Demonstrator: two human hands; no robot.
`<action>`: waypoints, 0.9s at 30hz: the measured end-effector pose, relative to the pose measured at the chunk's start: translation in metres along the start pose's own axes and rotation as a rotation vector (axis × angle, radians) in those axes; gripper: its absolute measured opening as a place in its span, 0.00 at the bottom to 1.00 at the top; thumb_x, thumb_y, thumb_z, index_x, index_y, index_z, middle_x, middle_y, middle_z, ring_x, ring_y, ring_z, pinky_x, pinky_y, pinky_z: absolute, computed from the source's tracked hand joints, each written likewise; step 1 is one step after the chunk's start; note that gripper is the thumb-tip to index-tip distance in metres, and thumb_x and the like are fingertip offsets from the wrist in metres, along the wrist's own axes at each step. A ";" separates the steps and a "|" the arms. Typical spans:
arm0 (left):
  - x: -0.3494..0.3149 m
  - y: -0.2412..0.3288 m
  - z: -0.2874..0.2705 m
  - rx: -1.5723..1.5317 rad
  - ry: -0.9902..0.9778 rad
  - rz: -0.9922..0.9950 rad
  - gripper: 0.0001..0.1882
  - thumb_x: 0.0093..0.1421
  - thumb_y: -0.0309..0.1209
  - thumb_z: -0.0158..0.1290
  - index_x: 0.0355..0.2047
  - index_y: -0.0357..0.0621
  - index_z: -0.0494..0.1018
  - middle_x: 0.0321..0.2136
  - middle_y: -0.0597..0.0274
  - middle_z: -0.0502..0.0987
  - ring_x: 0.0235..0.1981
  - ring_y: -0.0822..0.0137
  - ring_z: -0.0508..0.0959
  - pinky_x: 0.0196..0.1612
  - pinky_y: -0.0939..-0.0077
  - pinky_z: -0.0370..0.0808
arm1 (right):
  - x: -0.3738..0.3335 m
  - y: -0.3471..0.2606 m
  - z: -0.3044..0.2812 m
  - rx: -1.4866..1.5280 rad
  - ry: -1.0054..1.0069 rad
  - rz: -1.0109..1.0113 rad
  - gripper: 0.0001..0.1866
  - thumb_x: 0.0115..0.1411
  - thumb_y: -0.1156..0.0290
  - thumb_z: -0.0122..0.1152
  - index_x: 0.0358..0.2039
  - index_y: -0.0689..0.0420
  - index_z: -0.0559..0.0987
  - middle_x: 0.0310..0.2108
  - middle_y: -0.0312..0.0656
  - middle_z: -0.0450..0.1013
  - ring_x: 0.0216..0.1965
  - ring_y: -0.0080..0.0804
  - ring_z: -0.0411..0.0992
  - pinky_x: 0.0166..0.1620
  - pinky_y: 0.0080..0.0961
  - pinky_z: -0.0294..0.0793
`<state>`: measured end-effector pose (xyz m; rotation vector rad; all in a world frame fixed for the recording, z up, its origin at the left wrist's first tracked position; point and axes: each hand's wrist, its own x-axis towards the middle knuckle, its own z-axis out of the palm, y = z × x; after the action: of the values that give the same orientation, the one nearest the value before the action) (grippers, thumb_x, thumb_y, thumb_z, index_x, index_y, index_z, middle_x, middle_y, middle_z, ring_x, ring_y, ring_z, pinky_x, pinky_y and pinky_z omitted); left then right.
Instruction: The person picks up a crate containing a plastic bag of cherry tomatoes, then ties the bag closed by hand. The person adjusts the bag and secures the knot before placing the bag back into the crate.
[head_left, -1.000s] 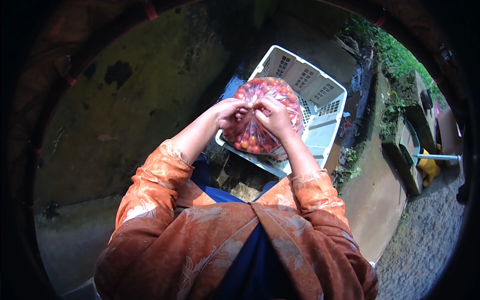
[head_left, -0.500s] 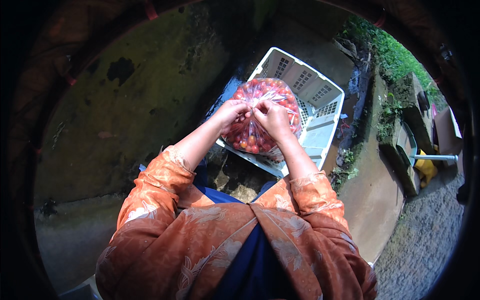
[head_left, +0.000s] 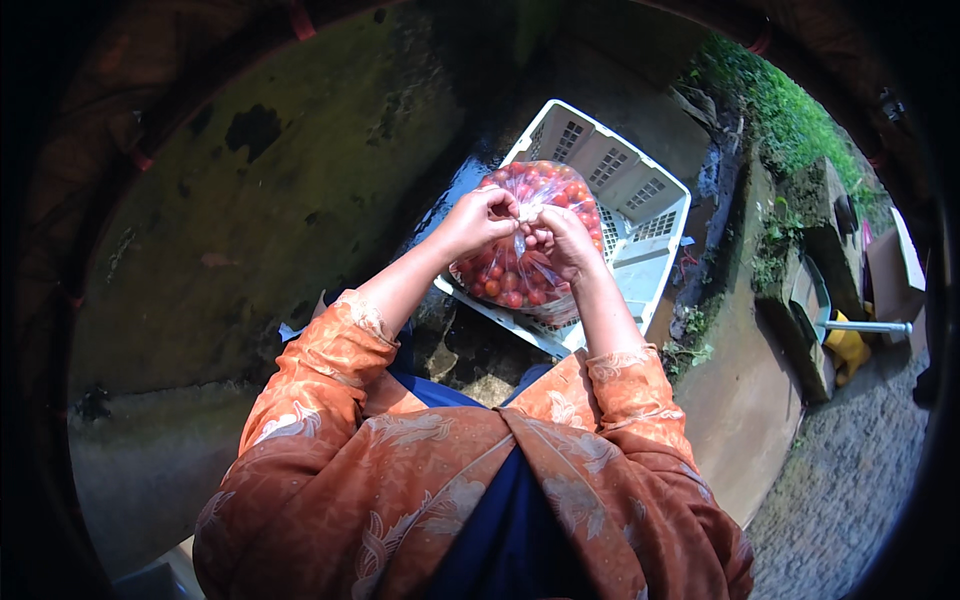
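A clear plastic bag (head_left: 507,279), full of small red tomatoes with a few orange ones, sits in the left part of a white slatted plastic crate (head_left: 655,262). Its gathered neck is pinched between my two hands over the top. My left hand (head_left: 472,224) closes thumb and forefinger on the neck from the left. From the right, my right hand (head_left: 568,243) holds it too, thumb on top and fingers curled beneath. The hands are almost touching, and they cover part of the neck, so I cannot tell whether a knot is there.
Dark, stained concrete (head_left: 230,270) lies to the left. At the right are a concrete ledge (head_left: 738,370), green plants (head_left: 785,110) and a metal rod (head_left: 868,327) beside a yellow object (head_left: 850,352). The right part of the crate shows its bare slatted wall.
My right hand has turned, its fingers now curled under the bag's neck. My left hand has shifted slightly right, and the gathered plastic looks more tightly bunched.
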<state>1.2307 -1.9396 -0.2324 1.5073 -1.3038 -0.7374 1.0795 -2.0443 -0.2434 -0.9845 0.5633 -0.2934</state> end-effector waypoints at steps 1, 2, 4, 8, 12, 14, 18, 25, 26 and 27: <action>0.002 0.000 -0.002 0.048 -0.003 -0.078 0.06 0.52 0.25 0.57 0.29 0.37 0.72 0.23 0.69 0.73 0.29 0.80 0.73 0.36 0.84 0.72 | 0.000 -0.001 0.000 0.023 0.015 0.032 0.07 0.55 0.71 0.55 0.31 0.61 0.75 0.25 0.35 0.72 0.25 0.16 0.69 0.30 0.14 0.69; 0.002 0.000 -0.003 0.033 -0.015 -0.142 0.06 0.52 0.26 0.57 0.29 0.37 0.72 0.24 0.69 0.74 0.29 0.80 0.73 0.36 0.84 0.72 | 0.000 -0.001 0.001 -0.115 0.029 -0.072 0.07 0.55 0.70 0.57 0.32 0.61 0.75 0.26 0.35 0.72 0.25 0.17 0.69 0.30 0.14 0.69; 0.003 -0.001 -0.004 -0.023 -0.030 -0.236 0.07 0.52 0.26 0.57 0.29 0.37 0.72 0.25 0.68 0.75 0.29 0.80 0.74 0.35 0.84 0.72 | 0.000 0.000 0.004 -0.382 0.022 -0.301 0.08 0.54 0.70 0.60 0.32 0.61 0.76 0.26 0.35 0.73 0.25 0.17 0.70 0.29 0.14 0.70; 0.002 -0.008 -0.003 -0.104 -0.067 -0.189 0.06 0.52 0.25 0.57 0.29 0.37 0.71 0.26 0.70 0.74 0.29 0.81 0.72 0.35 0.83 0.72 | -0.001 -0.004 0.008 -0.713 0.128 -0.239 0.09 0.53 0.73 0.61 0.33 0.63 0.76 0.28 0.36 0.74 0.28 0.18 0.71 0.33 0.15 0.71; 0.006 -0.022 0.005 -0.083 0.101 -0.222 0.03 0.52 0.23 0.50 0.26 0.40 0.67 0.24 0.71 0.70 0.27 0.80 0.68 0.33 0.84 0.68 | -0.003 -0.015 0.004 -0.143 0.106 -0.315 0.06 0.53 0.76 0.58 0.33 0.63 0.76 0.30 0.39 0.74 0.30 0.21 0.72 0.36 0.17 0.73; 0.007 -0.028 0.008 -0.233 0.199 -0.332 0.02 0.52 0.23 0.47 0.26 0.42 0.65 0.23 0.72 0.67 0.26 0.80 0.66 0.32 0.84 0.65 | -0.003 -0.018 0.001 0.056 0.148 -0.451 0.07 0.53 0.77 0.54 0.34 0.64 0.75 0.31 0.40 0.74 0.31 0.25 0.74 0.37 0.21 0.74; 0.006 -0.031 0.007 -0.314 0.215 -0.290 0.03 0.54 0.25 0.47 0.29 0.44 0.64 0.25 0.72 0.65 0.28 0.80 0.65 0.32 0.85 0.64 | 0.002 -0.006 0.005 -0.991 0.120 -0.623 0.16 0.49 0.73 0.59 0.41 0.55 0.77 0.34 0.42 0.74 0.38 0.36 0.74 0.44 0.29 0.72; 0.000 -0.025 -0.016 0.179 -0.074 0.018 0.22 0.47 0.23 0.56 0.43 0.44 0.63 0.26 0.68 0.64 0.29 0.78 0.66 0.36 0.82 0.67 | 0.013 0.003 -0.011 -1.161 0.383 -0.857 0.07 0.46 0.70 0.61 0.26 0.57 0.78 0.26 0.44 0.73 0.29 0.41 0.73 0.34 0.33 0.73; -0.003 -0.025 -0.023 0.119 0.021 0.013 0.21 0.47 0.19 0.53 0.42 0.43 0.63 0.25 0.70 0.61 0.26 0.79 0.64 0.33 0.84 0.65 | 0.013 0.000 -0.018 -1.125 0.479 -0.909 0.06 0.46 0.71 0.60 0.25 0.58 0.77 0.26 0.45 0.73 0.28 0.42 0.73 0.33 0.33 0.73; -0.004 -0.025 -0.030 -0.061 0.116 -0.105 0.20 0.47 0.18 0.51 0.41 0.43 0.63 0.24 0.70 0.60 0.25 0.79 0.63 0.31 0.86 0.64 | 0.011 -0.003 -0.025 -1.119 0.543 -0.818 0.06 0.46 0.72 0.60 0.26 0.59 0.77 0.25 0.44 0.73 0.28 0.40 0.74 0.33 0.31 0.73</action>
<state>1.2663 -1.9281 -0.2460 1.5553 -1.1137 -0.7390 1.0743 -2.0681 -0.2552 -2.2510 0.8110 -1.0607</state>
